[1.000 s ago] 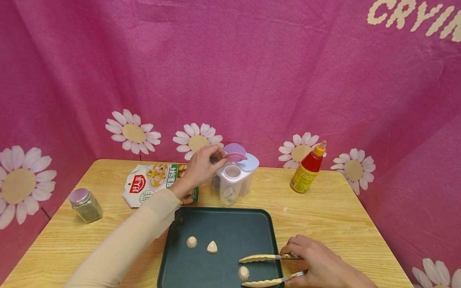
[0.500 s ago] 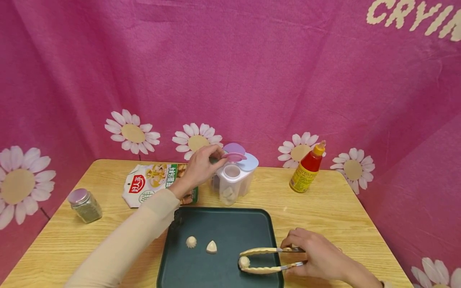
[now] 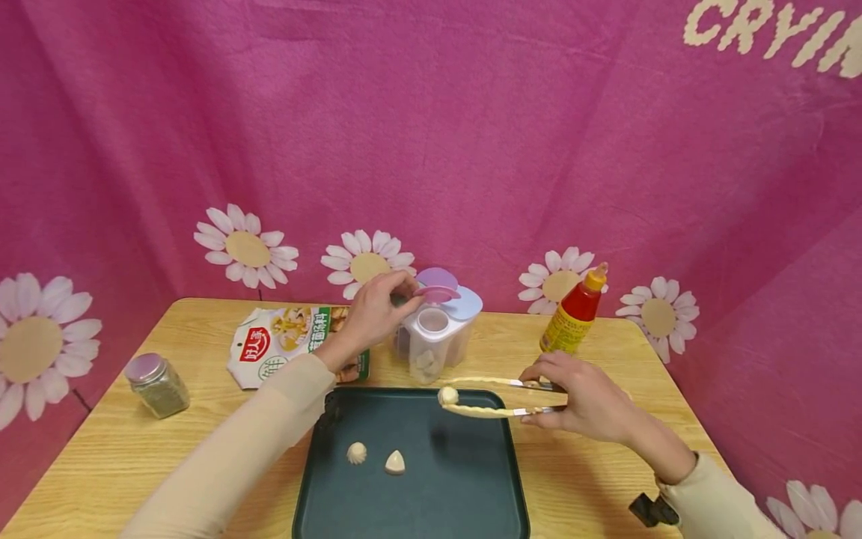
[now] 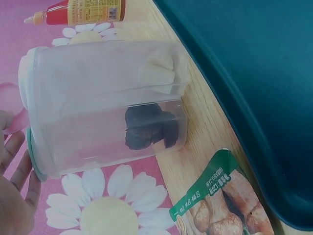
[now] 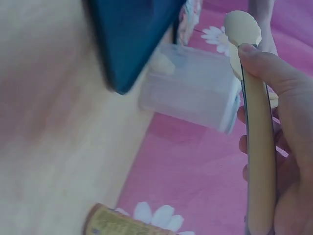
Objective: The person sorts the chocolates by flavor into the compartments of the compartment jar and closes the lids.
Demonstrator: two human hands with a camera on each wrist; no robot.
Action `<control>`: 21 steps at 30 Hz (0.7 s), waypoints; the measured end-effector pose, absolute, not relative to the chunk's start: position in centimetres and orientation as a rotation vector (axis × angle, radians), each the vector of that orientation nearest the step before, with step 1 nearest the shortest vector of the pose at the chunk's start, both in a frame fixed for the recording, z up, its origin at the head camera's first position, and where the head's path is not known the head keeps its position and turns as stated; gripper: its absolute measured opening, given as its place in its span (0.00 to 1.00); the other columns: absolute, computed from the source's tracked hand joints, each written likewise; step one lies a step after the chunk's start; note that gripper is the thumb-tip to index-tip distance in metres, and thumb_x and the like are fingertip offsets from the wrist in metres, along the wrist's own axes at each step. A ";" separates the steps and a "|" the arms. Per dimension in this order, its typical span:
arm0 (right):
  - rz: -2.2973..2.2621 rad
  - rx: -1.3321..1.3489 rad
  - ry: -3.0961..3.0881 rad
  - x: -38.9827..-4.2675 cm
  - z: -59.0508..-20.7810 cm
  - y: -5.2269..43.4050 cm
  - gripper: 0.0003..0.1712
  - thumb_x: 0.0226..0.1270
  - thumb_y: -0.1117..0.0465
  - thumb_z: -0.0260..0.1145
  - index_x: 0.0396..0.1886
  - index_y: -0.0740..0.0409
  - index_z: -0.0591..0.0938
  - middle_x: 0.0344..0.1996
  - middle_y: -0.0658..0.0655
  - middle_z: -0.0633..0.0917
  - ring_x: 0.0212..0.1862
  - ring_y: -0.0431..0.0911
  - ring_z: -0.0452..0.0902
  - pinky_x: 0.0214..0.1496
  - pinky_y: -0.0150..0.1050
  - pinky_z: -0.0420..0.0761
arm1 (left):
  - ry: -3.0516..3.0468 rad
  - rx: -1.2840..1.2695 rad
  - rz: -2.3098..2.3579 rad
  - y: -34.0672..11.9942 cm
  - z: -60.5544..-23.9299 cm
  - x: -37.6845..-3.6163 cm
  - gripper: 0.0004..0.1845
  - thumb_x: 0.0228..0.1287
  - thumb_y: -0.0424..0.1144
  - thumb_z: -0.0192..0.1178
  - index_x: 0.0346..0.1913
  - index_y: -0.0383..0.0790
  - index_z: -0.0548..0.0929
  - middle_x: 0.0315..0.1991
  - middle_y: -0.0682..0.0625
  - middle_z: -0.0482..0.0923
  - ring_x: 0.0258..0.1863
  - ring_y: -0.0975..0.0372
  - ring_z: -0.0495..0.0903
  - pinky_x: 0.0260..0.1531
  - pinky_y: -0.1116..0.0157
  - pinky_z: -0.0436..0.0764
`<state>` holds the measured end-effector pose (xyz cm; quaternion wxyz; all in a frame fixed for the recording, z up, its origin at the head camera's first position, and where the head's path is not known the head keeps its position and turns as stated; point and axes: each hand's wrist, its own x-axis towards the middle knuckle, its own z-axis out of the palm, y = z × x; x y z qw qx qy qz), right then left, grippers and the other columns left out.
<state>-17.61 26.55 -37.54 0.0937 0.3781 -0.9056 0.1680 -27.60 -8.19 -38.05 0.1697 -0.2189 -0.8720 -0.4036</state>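
Note:
My left hand point(image 3: 373, 311) pinches the raised pink lid point(image 3: 439, 295) of a clear, several-compartment storage container point(image 3: 447, 340), leaving a round opening below it. In the left wrist view, pale pieces point(image 4: 159, 73) lie in one compartment and dark pieces point(image 4: 146, 128) in another. My right hand point(image 3: 586, 397) grips cream-and-metal tongs point(image 3: 481, 411). Between their tips is a small cream-coloured ridged piece point(image 3: 448, 397), held above the far part of the dark tray point(image 3: 411, 505). A swirled piece point(image 3: 357, 453) and a triangular piece point(image 3: 395, 463) lie on the tray.
A red squeeze bottle point(image 3: 572, 314) stands right of the container, behind my right hand. Left of the container lies a printed food packet point(image 3: 283, 340), partly behind my left arm. A lidded spice jar point(image 3: 159, 385) stands at the far left. Floral pink cloth point(image 3: 431, 150) encloses the table.
The tongs have closed on the cream-coloured ridged piece and lifted it off the tray, moving away from me toward the container. My left hand stays at the pink lid.

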 end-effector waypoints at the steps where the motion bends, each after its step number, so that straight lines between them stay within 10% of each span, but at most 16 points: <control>1: 0.496 1.122 -2.671 -18.1 -37.3 26.4 0.27 0.50 0.48 0.87 0.49 0.46 0.87 0.41 0.42 0.86 0.40 0.34 0.76 0.39 0.32 0.83 | -2.477 -0.627 -1.144 -8.2 -38.1 -27.6 0.08 0.68 0.40 0.73 0.43 0.42 0.85 0.41 0.47 0.88 0.45 0.55 0.85 0.50 0.54 0.85; 21: 0.550 1.094 -2.640 -24.8 -33.9 24.2 0.28 0.51 0.51 0.87 0.52 0.51 0.88 0.40 0.49 0.87 0.36 0.40 0.75 0.34 0.32 0.78 | -2.481 -0.651 -1.137 -8.4 -38.0 -27.7 0.07 0.69 0.40 0.72 0.42 0.43 0.85 0.41 0.48 0.88 0.45 0.56 0.85 0.50 0.55 0.85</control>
